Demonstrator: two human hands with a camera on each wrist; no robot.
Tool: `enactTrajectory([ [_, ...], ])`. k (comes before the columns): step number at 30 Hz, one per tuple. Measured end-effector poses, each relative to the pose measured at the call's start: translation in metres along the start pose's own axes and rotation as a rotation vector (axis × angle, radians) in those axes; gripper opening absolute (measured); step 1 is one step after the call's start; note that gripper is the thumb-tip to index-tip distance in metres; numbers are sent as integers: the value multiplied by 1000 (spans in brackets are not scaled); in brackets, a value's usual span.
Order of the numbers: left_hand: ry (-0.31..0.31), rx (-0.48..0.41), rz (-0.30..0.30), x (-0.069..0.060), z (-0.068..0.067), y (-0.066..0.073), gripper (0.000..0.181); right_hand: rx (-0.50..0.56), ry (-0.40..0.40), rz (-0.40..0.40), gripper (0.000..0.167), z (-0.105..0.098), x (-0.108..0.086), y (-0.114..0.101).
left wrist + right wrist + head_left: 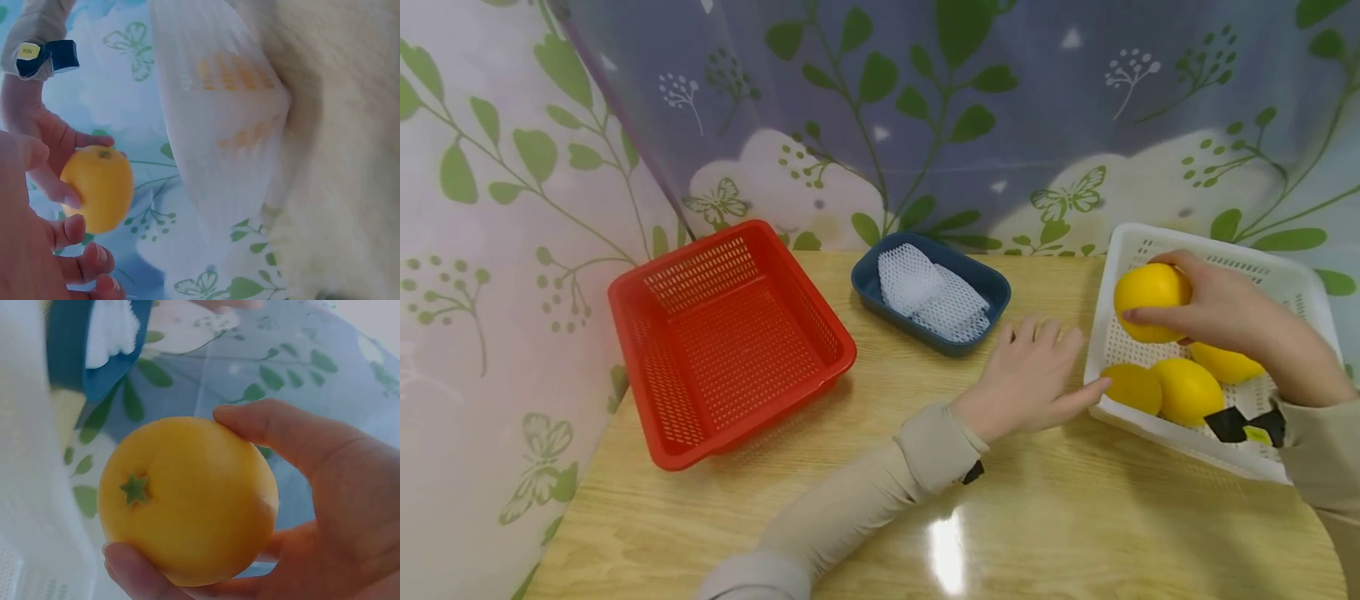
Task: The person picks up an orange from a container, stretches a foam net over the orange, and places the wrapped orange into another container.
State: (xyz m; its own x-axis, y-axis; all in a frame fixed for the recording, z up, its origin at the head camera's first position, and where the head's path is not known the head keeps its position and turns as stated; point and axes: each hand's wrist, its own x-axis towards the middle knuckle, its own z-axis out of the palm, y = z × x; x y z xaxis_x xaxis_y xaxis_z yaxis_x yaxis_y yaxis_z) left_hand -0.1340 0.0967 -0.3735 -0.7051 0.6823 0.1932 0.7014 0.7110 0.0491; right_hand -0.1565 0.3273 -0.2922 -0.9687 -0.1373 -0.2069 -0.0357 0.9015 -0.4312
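The right hand grips a round yellow fruit above the white basket. In the right wrist view, thumb and fingers hold that fruit from its sides, a green star-shaped stem mark showing. Below it, several yellow fruits lie in the white basket. Palm down, the left hand is held with fingers spread, holding nothing, its thumb by the basket's left rim; whether it touches cannot be told. The left wrist view shows the left hand close to the gripped fruit.
At the left stands a red basket with nothing in it. A dark blue tray holding white foam netting sits at the back middle of the wooden table. Patterned cloth hangs behind.
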Motion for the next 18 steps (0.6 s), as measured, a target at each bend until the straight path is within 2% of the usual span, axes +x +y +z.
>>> enactTrajectory([
  [5, 20, -200, 19, -19, 3, -7, 40, -56, 53, -33, 89, -2, -12, -18],
  [8, 48, -354, 60, -28, 8, -13, 36, -59, 98, -66, 86, -1, -20, -27],
  [13, 86, -631, 133, -45, 25, -23, 31, -30, 152, -119, 83, 6, -32, -38],
  [18, 149, -815, 130, -64, 45, -29, 30, 10, 192, -171, 81, 15, -43, -48],
])
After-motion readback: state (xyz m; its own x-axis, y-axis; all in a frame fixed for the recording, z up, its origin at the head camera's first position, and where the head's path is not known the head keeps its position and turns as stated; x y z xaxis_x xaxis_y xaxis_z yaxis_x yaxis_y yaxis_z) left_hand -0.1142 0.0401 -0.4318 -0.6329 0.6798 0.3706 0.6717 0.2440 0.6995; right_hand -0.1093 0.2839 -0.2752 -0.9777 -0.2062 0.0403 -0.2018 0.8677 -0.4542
